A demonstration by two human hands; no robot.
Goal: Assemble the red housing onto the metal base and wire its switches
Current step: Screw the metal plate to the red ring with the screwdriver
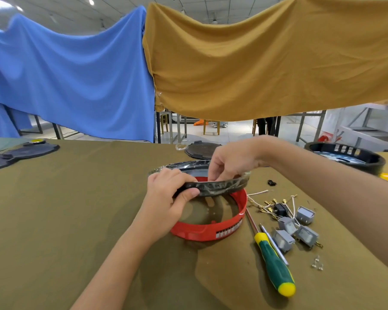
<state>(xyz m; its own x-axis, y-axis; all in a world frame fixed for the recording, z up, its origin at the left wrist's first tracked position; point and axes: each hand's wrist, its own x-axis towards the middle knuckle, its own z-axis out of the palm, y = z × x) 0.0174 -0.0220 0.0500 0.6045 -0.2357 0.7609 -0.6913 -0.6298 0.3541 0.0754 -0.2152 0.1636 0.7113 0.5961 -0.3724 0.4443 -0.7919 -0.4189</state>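
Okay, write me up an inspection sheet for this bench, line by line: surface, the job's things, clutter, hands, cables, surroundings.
Surface: olive cloth covers the bench.
Job's things: red housing lies flat on the cloth; dark film-wrapped round part is held tilted above it; four grey switches lie loose to its right.
Clutter: green and yellow screwdriver, small screws, a small black clip.
Hands: left hand grips the wrapped part's near rim; right hand pinches at its film.
Cables: short white leads with brass terminals, unconnected.
Surroundings: blue cloth and mustard cloth hang behind; black round housing far right; dark flat plates far left.
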